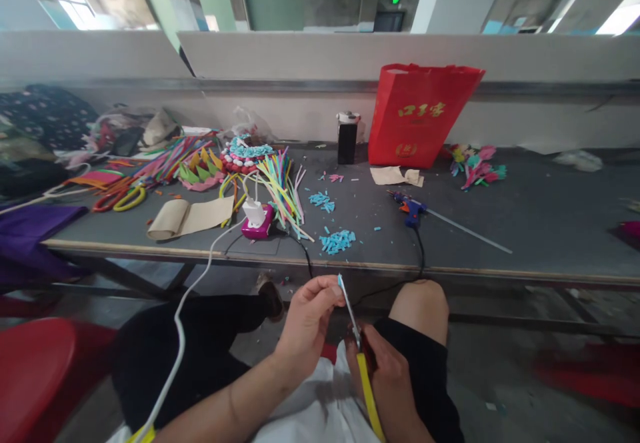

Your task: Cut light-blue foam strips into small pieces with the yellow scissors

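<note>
My left hand is closed in a pinch on a small light-blue piece held over my lap. My right hand is closed around scissors with yellow handles. The blades point up and away, and their tips are right at the blue piece; whether they touch it I cannot tell. On the table just beyond my hands lies a heap of short blue cut pieces, with a smaller heap of blue pieces behind it.
A purple power adapter with a white cable stands near the table edge. A glue gun with a long stick lies to the right. Coloured pipe cleaners, a fabric roll and a red bag are further back.
</note>
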The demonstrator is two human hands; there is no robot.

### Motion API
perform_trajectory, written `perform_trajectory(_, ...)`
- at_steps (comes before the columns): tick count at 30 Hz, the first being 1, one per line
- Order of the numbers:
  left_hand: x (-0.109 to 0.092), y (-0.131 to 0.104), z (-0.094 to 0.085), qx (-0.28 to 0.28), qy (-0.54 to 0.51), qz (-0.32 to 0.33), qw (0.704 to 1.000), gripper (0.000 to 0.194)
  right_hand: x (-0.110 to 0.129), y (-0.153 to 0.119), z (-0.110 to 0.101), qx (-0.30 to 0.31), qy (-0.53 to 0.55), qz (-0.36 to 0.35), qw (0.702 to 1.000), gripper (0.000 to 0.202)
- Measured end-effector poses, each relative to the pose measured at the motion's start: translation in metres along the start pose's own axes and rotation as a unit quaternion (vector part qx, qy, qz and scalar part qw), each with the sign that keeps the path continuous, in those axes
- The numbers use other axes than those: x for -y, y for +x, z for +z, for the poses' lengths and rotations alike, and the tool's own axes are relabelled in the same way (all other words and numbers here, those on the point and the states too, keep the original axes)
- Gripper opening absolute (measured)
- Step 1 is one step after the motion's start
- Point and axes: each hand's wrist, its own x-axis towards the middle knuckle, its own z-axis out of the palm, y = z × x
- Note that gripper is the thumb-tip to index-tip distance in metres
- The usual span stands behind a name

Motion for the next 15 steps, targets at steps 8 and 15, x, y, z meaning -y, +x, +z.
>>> perform_trajectory(8,0.0021,0.0003,-0.0015,-0.006,0.006,-0.001,1.0,0.01,0.0003,-0.0003,-0.0002,-0.023,-0.014,-0.019,0.999,0.012)
perform_trajectory(15,0.005,0.0011,-0.0033,0.005,0.02,0.008,1.0,0.01,-0.0021,-0.0037,0.0026,-0.024,0.018,-0.01,0.999,0.013)
